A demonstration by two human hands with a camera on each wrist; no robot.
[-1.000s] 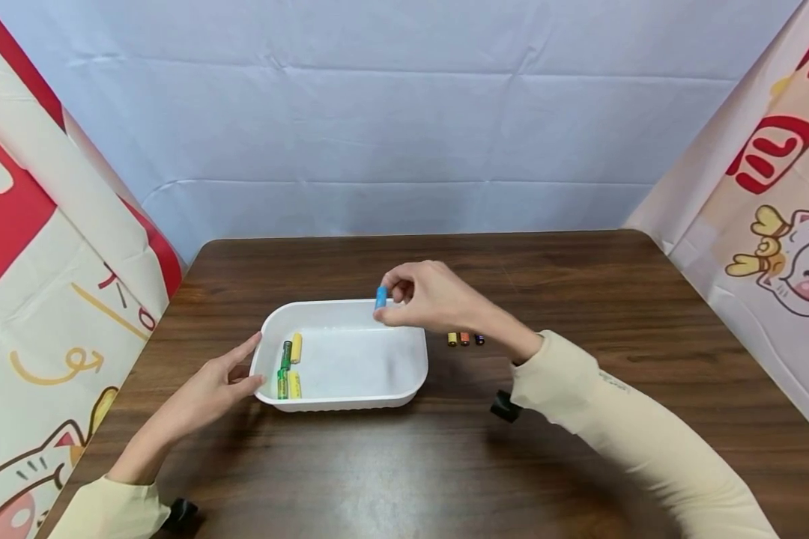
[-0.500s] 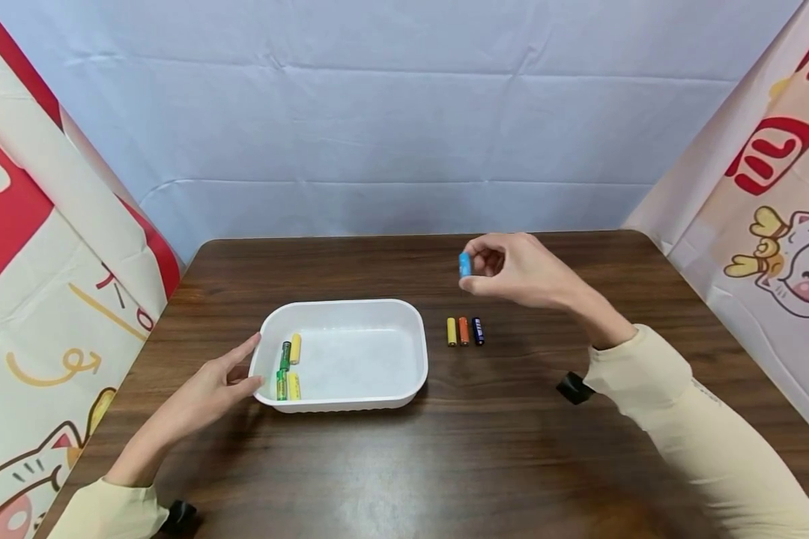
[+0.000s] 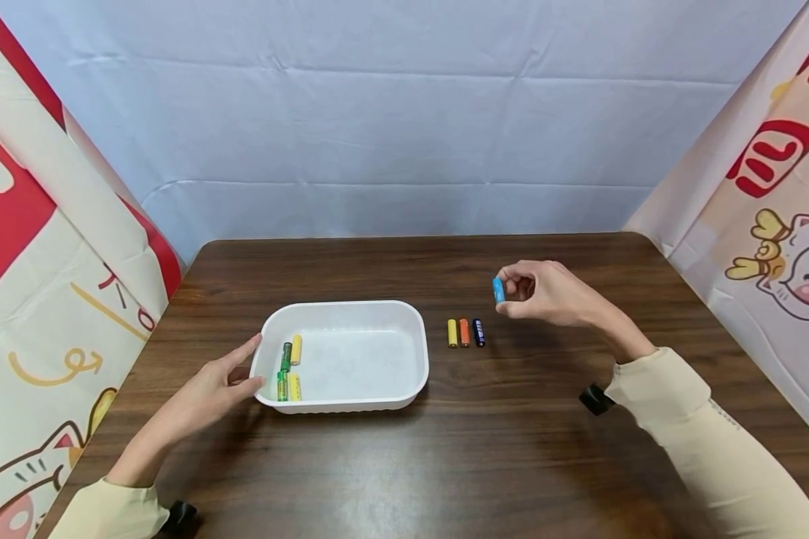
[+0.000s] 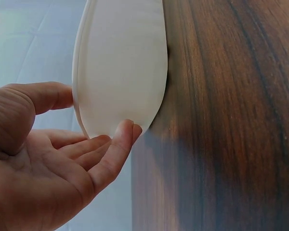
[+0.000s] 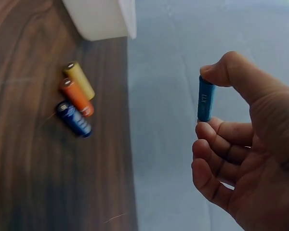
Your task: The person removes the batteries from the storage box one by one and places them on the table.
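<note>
Small print on the blue battery (image 5: 205,100) was too dim to read clearly, and your right hand (image 3: 549,294) partly hid its ends: you had it pinched end to end between thumb and fingertip, the other fingers loosely bent, in the air to the right of a short row on the worktop (image 3: 404,464). That row ran yellow battery (image 3: 452,333), orange battery (image 3: 464,332), dark blue battery (image 3: 479,332), set side by side and blurred in your right wrist view. Your left hand (image 3: 212,385), half open, held the left end of the white tray (image 3: 360,367), its thumb at the rim and its fingers bent against the outer wall. Your left wrist view showed only that wall, cut off at the top; the head view showed two green batteries (image 3: 282,386) and two yellow batteries (image 3: 294,387) at the tray's left side, their labels too small to make out. Both your pale sleeves (image 3: 661,389) left the frame at its lower edges. The worktop was dark, streaked wood with a dull sheen near you; behind it hung a creased pale cloth (image 3: 391,127), flanked by printed hangings (image 3: 782,224) whose cartoon cats were cut off.
</note>
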